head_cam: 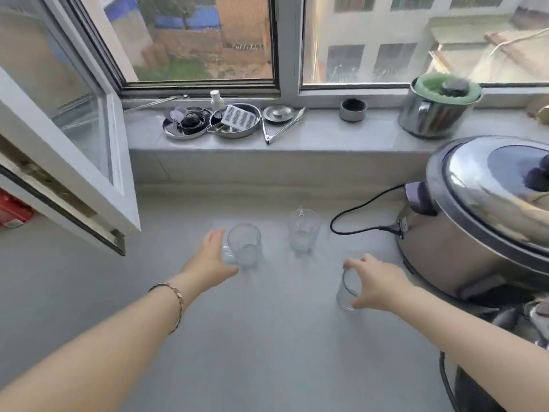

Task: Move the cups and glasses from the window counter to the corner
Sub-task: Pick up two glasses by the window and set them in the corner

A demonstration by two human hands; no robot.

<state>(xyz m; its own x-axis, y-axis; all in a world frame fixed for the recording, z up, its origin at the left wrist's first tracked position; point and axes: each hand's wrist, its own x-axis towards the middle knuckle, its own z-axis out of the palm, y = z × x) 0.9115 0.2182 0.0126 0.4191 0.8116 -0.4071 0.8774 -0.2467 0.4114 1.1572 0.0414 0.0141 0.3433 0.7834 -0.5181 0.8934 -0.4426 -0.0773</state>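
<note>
Three clear glasses are standing upright on the grey counter (267,352) below the window sill. The left glass (245,245) is sitting just beside the left hand (212,257); the middle glass (303,230) is standing apart from both hands, further back; the right glass (347,289) is nearest the camera.

The left hand is curling around the left side of its glass, fingers half open, thumb low. Contact looks likely, but a firm hold cannot be confirmed. The right hand (377,282) is draping over the right glass from its right side, fingers spread over the rim, thumb near the base; it is touching the glass, but whether it is truly gripping cannot be told.

Judgement: both hands are taking hold of one glass each, with the middle glass left for a later trip. No glass appears to be in a corner yet.

Surroundings: a large steel cooker (481,221) is sitting to the right, its black cord (356,230) looping across the counter close to the middle glass. An open window sash (74,162) is hanging over the counter at left. On the sill, steel dishes (225,121), tongs (285,124) and a small dark cup (353,110) are resting.

Risks:
- Smooth glass in a loose one-handed hold may be slipping on lift.
- A leftward carry may be knocking the glass on the sash's lower corner.
- Reaching for the middle glass may be snagging the cord.
- Clear glass on pale counter is making edges hard to judge.
</note>
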